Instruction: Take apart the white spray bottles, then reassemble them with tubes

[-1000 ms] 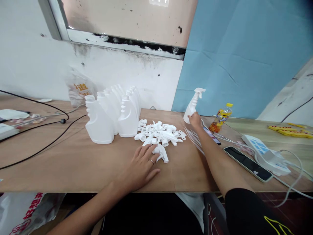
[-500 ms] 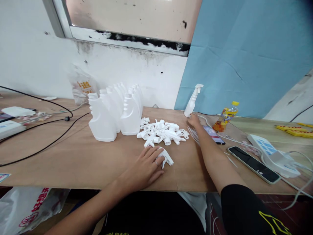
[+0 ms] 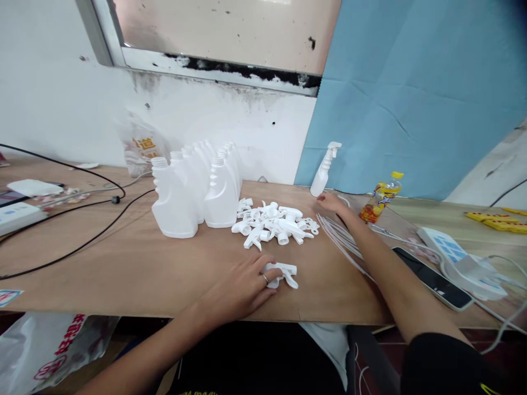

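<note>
My left hand (image 3: 242, 282) rests near the table's front edge, its fingers closed round a white trigger spray head (image 3: 286, 270). The nozzle end points right and the trigger hangs toward me. My right hand (image 3: 330, 202) reaches to the back right, fingers pointing left, beside the foot of an upright white spray bottle (image 3: 322, 173) with its spray head on. No object shows in that hand; its fingertips are small and partly hidden. Just in front of it lies a bundle of thin white tubes (image 3: 343, 241). Between my hands is a heap of loose white spray heads (image 3: 274, 222).
Rows of white bottles without heads (image 3: 175, 203) stand left of the heap. A drink bottle with a yellow cap (image 3: 381, 197), a phone (image 3: 432, 278) and a power strip (image 3: 457, 258) are at right. Black cables (image 3: 78, 252) cross the table's left side.
My left hand has turned the spray head so its nozzle points right, slightly apart from the heap. My right forearm has swung right, uncovering the tubes; that hand stays by the spray bottle's foot.
</note>
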Demonstrator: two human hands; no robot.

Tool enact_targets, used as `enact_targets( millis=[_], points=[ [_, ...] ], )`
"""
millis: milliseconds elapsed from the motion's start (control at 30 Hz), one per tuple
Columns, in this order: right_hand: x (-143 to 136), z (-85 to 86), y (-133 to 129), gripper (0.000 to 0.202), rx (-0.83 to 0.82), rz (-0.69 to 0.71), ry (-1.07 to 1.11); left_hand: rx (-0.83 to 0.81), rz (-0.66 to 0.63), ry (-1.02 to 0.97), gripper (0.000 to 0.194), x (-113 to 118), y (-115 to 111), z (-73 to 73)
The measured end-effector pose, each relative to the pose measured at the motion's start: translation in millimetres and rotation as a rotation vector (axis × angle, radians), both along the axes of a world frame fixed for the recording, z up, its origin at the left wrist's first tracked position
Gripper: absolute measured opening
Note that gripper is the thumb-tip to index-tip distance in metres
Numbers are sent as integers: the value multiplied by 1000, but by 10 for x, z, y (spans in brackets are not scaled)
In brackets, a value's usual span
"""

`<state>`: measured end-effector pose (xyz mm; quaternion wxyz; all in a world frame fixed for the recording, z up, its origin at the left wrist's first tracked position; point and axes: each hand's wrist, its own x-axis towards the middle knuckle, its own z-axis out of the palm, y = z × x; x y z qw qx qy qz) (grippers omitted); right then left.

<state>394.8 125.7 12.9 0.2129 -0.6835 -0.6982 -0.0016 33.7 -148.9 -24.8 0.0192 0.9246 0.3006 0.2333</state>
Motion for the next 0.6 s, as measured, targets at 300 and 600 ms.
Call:
enact_targets(
  millis=[300, 600],
  points=[
    [294, -66, -953, 24, -36, 259, 38, -300, 169, -220, 31, -9, -103, 108],
    [-30, -121, -1124, 22, -67, 607, 74, -255, 75, -190, 47, -37, -81, 69]
  ],
)
